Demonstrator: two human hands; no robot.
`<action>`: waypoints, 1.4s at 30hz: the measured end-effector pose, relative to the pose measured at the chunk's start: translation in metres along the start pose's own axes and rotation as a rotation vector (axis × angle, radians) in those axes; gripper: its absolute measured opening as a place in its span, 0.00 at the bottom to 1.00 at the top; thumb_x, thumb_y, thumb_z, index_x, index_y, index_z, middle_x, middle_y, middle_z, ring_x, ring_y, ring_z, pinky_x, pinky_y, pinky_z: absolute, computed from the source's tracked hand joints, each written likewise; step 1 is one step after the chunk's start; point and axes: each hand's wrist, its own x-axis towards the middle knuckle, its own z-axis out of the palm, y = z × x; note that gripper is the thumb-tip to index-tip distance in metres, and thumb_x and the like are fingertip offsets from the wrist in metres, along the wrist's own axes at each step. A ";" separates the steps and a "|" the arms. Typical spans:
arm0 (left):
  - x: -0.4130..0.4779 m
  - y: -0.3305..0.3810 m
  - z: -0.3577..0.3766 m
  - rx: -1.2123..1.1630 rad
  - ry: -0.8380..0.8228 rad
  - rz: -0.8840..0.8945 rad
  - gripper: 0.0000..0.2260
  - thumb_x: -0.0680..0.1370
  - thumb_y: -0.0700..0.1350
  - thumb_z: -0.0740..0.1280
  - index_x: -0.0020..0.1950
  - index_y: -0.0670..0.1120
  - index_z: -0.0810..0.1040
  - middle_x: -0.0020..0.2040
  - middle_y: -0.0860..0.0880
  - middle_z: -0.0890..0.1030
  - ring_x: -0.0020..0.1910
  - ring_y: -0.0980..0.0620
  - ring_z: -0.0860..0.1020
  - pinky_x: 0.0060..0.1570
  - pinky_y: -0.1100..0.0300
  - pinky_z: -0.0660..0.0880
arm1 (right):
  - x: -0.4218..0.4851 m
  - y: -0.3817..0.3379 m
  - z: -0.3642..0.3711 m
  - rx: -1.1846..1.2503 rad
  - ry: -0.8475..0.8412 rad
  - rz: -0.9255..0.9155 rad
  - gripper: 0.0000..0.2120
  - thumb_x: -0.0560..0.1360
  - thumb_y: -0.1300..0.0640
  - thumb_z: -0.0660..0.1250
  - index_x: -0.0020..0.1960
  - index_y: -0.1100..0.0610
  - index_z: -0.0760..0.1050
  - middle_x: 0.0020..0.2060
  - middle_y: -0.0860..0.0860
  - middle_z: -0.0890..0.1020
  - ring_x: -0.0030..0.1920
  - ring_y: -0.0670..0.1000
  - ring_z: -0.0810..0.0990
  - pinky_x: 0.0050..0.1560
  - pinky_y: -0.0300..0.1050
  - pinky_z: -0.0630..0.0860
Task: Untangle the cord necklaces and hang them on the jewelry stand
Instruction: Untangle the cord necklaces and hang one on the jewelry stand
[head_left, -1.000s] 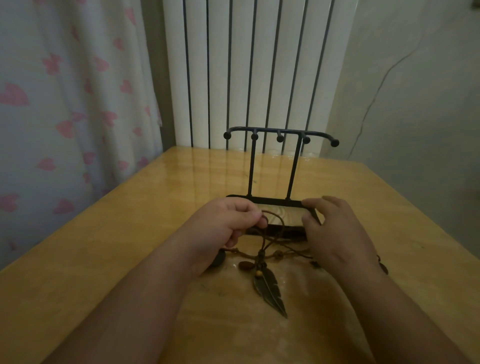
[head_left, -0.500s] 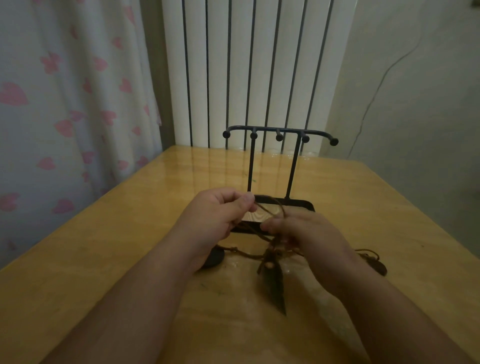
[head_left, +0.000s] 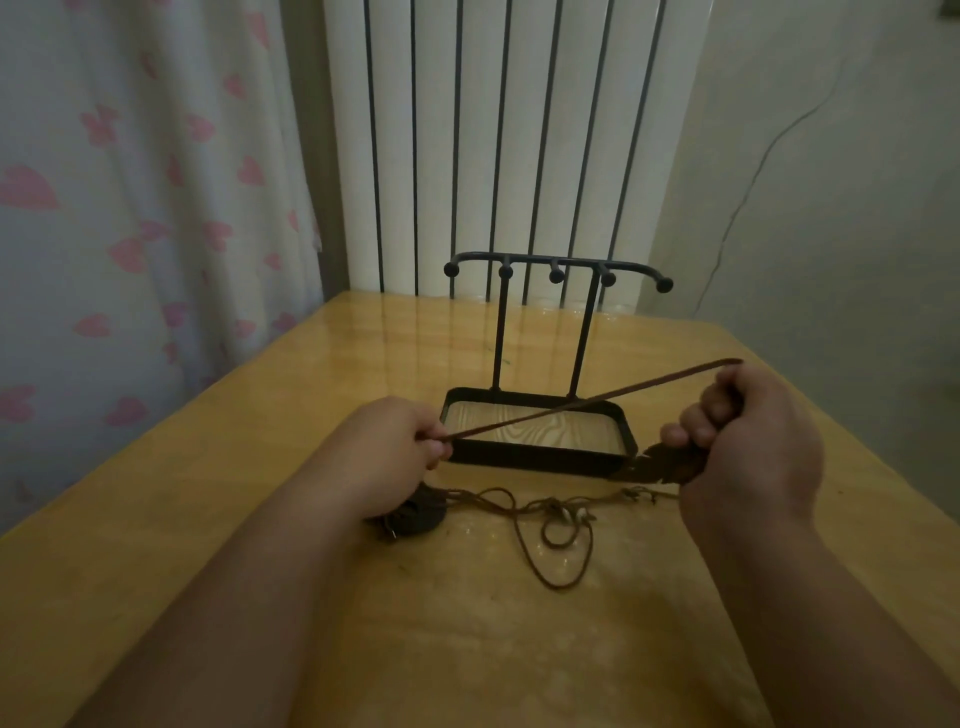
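The view from the head camera looks down on a glossy wooden table in a dim room. Two bare forearms reach in from the bottom edge, and the hands are well apart.

The left hand pinches one end of a brown cord between thumb and fingertips. The cord runs taut, rising toward the right, to the right hand, whose fingers curl round it. The same hand also grips a dark feather pendant, which sticks out leftward from under the fingers.

The stretched cord crosses in front of a black metal jewelry stand. The stand sits upright on the table just beyond the hands. It has a rectangular tray base with a pale wood floor, two thin posts and a top bar with five knobbed pegs. Nothing hangs on the pegs.

On the table between the hands and nearer the camera lies a loose tangle of thin brown cord, with one long loop trailing toward the camera. At its left end a dark round pendant lies partly under the left wrist.

Behind the table stand a white radiator, a white curtain with pink hearts on the left and a plain wall on the right.
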 end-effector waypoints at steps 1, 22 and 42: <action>0.000 0.000 0.001 -0.027 0.037 0.012 0.07 0.82 0.44 0.63 0.54 0.50 0.80 0.49 0.50 0.81 0.45 0.53 0.77 0.41 0.62 0.71 | 0.001 0.000 -0.001 -0.022 -0.006 0.006 0.09 0.78 0.59 0.58 0.39 0.54 0.70 0.27 0.48 0.68 0.26 0.47 0.64 0.29 0.44 0.67; 0.000 0.003 0.004 -1.345 -0.047 0.269 0.11 0.70 0.37 0.66 0.52 0.42 0.79 0.42 0.44 0.84 0.38 0.52 0.82 0.38 0.62 0.80 | -0.022 0.011 0.012 -0.707 -0.600 0.089 0.13 0.82 0.53 0.56 0.51 0.54 0.78 0.35 0.43 0.83 0.29 0.51 0.70 0.30 0.44 0.72; 0.005 0.002 0.009 -1.268 0.160 0.083 0.06 0.79 0.38 0.66 0.54 0.43 0.80 0.43 0.47 0.85 0.40 0.53 0.82 0.39 0.62 0.79 | -0.017 0.003 0.007 -0.779 -0.693 0.130 0.07 0.78 0.54 0.65 0.48 0.53 0.82 0.33 0.48 0.81 0.30 0.50 0.71 0.30 0.43 0.68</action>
